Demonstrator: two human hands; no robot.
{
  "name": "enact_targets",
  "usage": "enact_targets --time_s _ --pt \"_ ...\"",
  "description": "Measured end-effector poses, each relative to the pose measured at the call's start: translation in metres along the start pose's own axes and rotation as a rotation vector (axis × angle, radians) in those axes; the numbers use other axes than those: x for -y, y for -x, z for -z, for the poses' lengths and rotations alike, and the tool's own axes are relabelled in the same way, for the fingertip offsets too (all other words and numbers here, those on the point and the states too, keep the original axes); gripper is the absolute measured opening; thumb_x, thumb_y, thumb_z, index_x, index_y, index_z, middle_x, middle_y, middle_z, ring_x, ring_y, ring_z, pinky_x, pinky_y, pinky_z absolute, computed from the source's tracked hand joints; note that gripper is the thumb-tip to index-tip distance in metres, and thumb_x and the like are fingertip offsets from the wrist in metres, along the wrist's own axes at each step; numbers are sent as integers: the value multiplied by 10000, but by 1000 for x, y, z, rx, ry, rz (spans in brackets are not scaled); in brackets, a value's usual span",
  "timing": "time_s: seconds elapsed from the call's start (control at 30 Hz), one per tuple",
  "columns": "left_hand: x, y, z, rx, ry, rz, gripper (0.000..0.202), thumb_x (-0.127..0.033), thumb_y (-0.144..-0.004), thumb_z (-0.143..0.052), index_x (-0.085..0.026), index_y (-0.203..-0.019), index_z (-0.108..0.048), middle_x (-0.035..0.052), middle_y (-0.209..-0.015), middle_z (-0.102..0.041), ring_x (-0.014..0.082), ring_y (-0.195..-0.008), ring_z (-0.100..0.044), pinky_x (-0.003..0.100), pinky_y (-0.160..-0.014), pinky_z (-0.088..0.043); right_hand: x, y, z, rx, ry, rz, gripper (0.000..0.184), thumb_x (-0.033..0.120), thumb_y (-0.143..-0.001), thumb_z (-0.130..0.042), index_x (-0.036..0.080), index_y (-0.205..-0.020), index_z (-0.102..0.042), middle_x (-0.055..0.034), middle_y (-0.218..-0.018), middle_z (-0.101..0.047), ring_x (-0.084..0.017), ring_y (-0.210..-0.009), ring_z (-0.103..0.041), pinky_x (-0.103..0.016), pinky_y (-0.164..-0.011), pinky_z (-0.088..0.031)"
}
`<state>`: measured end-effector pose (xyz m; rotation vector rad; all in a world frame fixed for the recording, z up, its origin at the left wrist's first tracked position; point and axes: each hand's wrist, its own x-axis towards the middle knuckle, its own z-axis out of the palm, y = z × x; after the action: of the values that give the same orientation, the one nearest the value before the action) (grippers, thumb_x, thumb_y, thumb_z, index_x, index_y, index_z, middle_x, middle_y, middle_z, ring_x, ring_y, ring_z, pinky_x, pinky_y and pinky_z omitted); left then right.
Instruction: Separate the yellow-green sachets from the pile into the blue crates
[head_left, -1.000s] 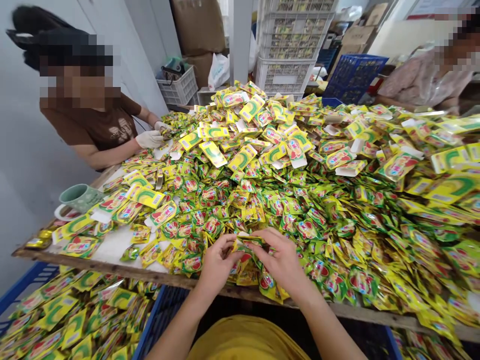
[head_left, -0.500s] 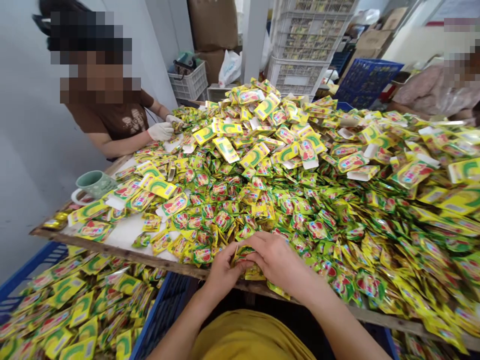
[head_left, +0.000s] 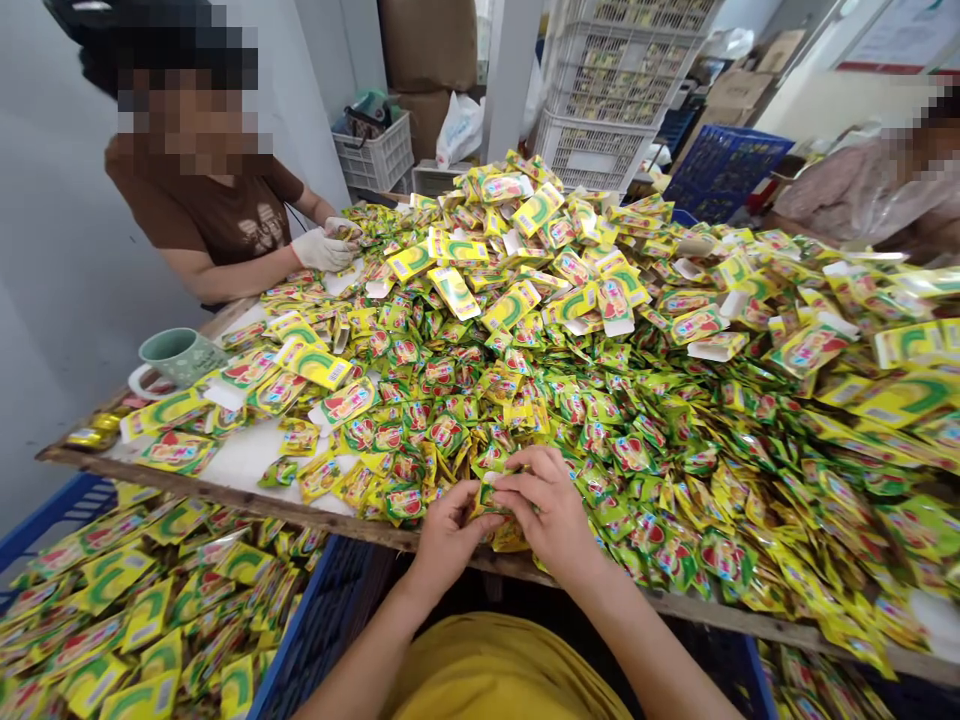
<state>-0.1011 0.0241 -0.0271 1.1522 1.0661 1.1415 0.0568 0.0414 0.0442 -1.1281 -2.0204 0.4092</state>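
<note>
Right hand (head_left: 551, 520) uncurling slightly around the held packet (head_left: 486, 495) since half a second ago

Left hand (head_left: 446, 535) is pinching the packet from one side and the right is gripping it opposite, both grips closing narrowly just above the near edge of the table (head_left: 236, 455). Fingers are hiding most of it; whether they are holding a carton or a sachet is unclear. For clean handling, both hands should be keeping light, even pressure and avoiding creasing.

Containers: printed cartons (head_left: 619, 305) are lying across the heap, several showing white flaps; watermelon-printed sachets (head_left: 446, 432) are spreading in front. Below the table, a blue crate (head_left: 289, 635) is holding many yellow packs. Behind, stacked white mesh crates (head_left: 596, 155) are showing packs inside. At left, a green mug (head_left: 180, 368) is standing, its contents not showing
</note>
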Motion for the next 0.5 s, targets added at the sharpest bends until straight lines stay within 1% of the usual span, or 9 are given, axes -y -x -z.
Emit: enact_targets --time_s 0.03,0.1,0.17,0.2,0.27,0.3,0.37,0.5 --pt "0 1 0 -1 4 5 284 -328 -722 -757 -158 -929 -664 31 -878 -665 178 -842 -583 261 -771 -458 0 2 0 21 -4 -5 128 174 -885 -596 226 -948 -694 -67 -1006 -623 -224 -984 -533 -409 -851 -464" --pt "-1 1 0 15 40 15 283 -317 -729 -754 -157 -943 -660 35 -892 -670 178 -852 -591 266 -784 -462 -1 5 2 105 6 -22 203 149 -903 -553 226 -1057 -661 -76 -1058 -615 -221 -991 -531 -418 -871 -460" --pt "-2 1 0 32 81 21 278 -307 -730 -755 -155 -941 -658 38 -895 -675 179 -852 -600 270 -791 -468 -1 5 7 186 63 -32 246 142 -906 -537 214 -1123 -627 -85 -1037 -618 -224 -949 -530 -409 -835 -469" --pt "-2 0 1 35 92 18 278 -302 -726 -760 -154 -939 -658 39 -896 -677 179 -852 -604 271 -794 -470 -1 5 9 214 106 -30 230 144 -904 -536 201 -1108 -627 -89 -996 -623 -230 -921 -526 -403 -807 -471" --pt "-3 -1 1 39 101 0 283 -284 -725 -763 -155 -955 -658 38 -908 -678 176 -868 -606 270 -809 -472 0 3 11 233 199 -18 156 149 -902 -533 180 -1007 -644 -88 -903 -631 -238 -870 -518 -399 -774 -459" --pt "-4 -1 0 38 108 -13 285 -271 -730 -758 -158 -970 -655 37 -920 -677 175 -882 -607 270 -822 -471 1 1 10 218 231 -10 132 147 -903 -528 178 -952 -647 -83 -863 -633 -237 -845 -516 -400 -774 -448" --pt "-5 -2 -1 31 136 -30 280 -251 -739 -748 -163 -984 -645 35 -940 -680 173 -905 -610 272 -843 -470 4 0 5 135 222 -25 111 148 -899 -542 185 -861 -639 -63 -808 -636 -220 -802 -522 -387 -777 -429" --pt "-6 -2 -3 -7 175 -2 283 -244 -723 -756 -165 -962 -627 37 -939 -695 181 -902 -626 274 -828 -480 2 5 -14 -59 52 -172 113 179 -864 -627 199 -756 -606 -16 -737 -634 -180 -734 -546 -326 -704 -417"
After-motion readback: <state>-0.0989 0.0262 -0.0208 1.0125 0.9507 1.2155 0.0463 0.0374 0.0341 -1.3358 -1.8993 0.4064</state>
